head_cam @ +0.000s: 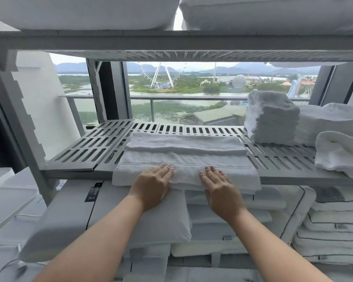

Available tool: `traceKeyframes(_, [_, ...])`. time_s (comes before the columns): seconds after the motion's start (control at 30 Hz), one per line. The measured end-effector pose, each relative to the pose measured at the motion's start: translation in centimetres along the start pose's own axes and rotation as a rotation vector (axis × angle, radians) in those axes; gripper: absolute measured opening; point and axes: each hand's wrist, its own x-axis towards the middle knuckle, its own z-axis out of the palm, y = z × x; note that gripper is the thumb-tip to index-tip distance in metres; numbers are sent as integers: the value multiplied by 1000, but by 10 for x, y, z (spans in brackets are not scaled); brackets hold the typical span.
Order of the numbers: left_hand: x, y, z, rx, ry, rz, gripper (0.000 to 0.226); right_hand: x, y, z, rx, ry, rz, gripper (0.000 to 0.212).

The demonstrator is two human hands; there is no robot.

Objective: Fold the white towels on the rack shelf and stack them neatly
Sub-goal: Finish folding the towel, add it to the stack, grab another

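Both hands, the left hand (pixel 154 183) and right hand (pixel 218 187), lie flat with each grip spread apart, pressing the near edge of a part-folded white towel (pixel 183 157) on the rack shelf (pixel 86 151). It looks like mid-fold smoothing; next likely comes another fold, then stacking beside the folded pile (pixel 270 119). The towel's front edge overhangs the shelf, its underside hidden.

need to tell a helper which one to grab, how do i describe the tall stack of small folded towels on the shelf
Find the slotted grey rack shelf in front of the window. At its right end stands the tall stack of small folded towels. Unlike the flat towel under the hands and the loose rumpled towel beside it, it is a neat many-layered block.
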Motion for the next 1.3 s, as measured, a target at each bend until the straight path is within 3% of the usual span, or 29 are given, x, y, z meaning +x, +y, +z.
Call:
traceKeyframes(0.1, [0,5,-2,40,-32,-47,54,-2,0,5,-113,-132,32,83])
traceKeyframes(0.2, [3,14,1,65,49,-53,40,-2,-3,10,-194,-105,84,83])
traceKeyframes(0.33, [7,12,10,98,127,-49,39,4,-10,15,-203,-87,146,76])
traceKeyframes(0.5, [8,16,21,86,40,-106,46,7,-15,15,-183,-24,170,63])
traceKeyframes(0.67, [4,9,11,-15,42,-76,53,6,-10,7,-13,73,212,39])
traceKeyframes(0.8, [8,0,-5,-124,-75,-164,53,15,-10,-16,92,31,286,35])
traceKeyframes(0.93, [23,-9,-32,-13,-75,-229,21,31,-4,-33,-85,-14,300,37])
traceKeyframes(1.13, [63,-23,-60,141,-33,-383,28,79,1,-44,-264,41,367,32])
traceKeyframes(1.3, [106,-41,-46,206,20,-388,33,130,22,-31,-330,109,379,36])
